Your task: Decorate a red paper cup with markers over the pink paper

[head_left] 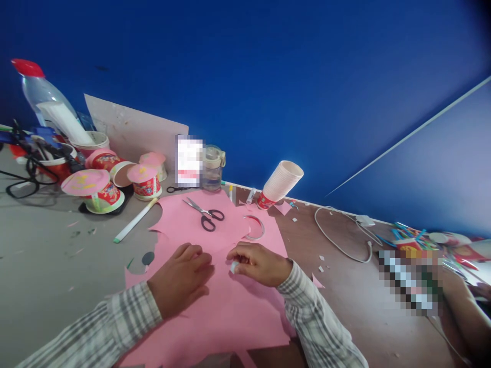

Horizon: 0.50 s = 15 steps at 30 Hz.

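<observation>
My left hand (182, 278) is over the pink paper (215, 327), fingers loosely bent and thumb apart, with nothing visible in it. Opposite it, my right hand (259, 263) pinches a small white piece (233, 267) between thumb and fingertips; I cannot tell if it is paper or tape. Just beyond my hands, black-handled scissors (207, 214) lie on the pink sheet with their blades parted. A ring-shaped roll of tape (263, 230) rests on the paper beyond my right hand. A dark round disc (148, 258) lies left of my left hand.
A tilted stack of paper cups (282, 181), a water bottle (214, 168) and a blurred-out screen (189, 161) line the blue wall. Decorated red cups with pink discs (144, 181) and a white marker (136, 220) are left. Rightward lie a cable (333, 245) and another person's arm (460, 301).
</observation>
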### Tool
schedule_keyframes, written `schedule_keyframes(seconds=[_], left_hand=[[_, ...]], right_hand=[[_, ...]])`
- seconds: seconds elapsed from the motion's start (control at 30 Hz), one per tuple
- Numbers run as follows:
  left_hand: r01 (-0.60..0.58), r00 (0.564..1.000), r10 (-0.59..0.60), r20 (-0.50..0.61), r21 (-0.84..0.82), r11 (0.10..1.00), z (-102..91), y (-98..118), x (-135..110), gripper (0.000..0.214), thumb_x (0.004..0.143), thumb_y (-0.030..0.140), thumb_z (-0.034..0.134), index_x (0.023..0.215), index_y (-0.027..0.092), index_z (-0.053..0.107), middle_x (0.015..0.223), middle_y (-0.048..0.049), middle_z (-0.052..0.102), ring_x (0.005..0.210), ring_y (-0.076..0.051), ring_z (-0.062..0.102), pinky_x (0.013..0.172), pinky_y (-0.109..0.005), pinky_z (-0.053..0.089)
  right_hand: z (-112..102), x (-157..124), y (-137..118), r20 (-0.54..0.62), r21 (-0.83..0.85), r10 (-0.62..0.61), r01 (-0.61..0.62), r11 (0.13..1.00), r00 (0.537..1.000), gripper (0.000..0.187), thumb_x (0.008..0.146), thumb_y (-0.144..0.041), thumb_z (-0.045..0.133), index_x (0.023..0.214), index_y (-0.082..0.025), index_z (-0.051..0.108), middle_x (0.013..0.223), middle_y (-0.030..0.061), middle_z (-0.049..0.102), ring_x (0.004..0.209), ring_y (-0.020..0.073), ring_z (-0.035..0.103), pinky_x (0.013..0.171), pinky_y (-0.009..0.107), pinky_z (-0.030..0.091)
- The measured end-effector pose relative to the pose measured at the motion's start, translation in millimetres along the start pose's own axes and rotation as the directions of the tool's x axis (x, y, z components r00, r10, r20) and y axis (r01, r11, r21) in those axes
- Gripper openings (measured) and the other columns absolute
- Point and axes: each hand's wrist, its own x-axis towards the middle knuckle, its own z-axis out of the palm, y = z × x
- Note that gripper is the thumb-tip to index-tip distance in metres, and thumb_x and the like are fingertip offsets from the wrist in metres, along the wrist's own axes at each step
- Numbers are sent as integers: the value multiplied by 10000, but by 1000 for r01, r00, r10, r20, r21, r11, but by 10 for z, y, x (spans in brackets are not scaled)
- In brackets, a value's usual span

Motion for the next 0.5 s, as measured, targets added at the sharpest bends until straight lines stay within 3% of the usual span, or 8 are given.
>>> schedule_keyframes(seconds=[0.17, 0.33, 0.5], left_hand=[[21, 992, -12, -130, 67, 998, 84, -27, -11, 369, 700, 355, 379, 950, 196, 599, 1022, 10, 561, 888, -280, 537, 673, -424, 436], [67, 995, -63, -81, 47, 997, 132, -68, -46, 451, 696, 454, 442, 1060, 207, 540, 1035, -23, 609, 907, -291, 518, 712, -448, 427], [83, 993, -80, -91, 22, 996, 127, -76, -46, 446, 625, 357, 618, 1050, 248, 538, 1062, -68, 637, 949, -321, 464, 754, -468, 401]], right_hand=[[58, 28, -49, 6, -18, -29, 29, 999, 1000, 185, 770, -94, 581, 900, -197, 663, 803, 14, 614, 691, 160, 571, 650, 227, 451], [38, 12, -57, 142, -184, -70, 96, 978, 987, 234, 808, -131, 555, 1025, -193, 617, 871, 47, 626, 809, 195, 571, 716, 248, 427], [27, -69, -31, 258, -367, -33, 130, 921, 966, 181, 830, -223, 531, 999, -225, 596, 881, 43, 626, 792, 223, 580, 634, 264, 385]])
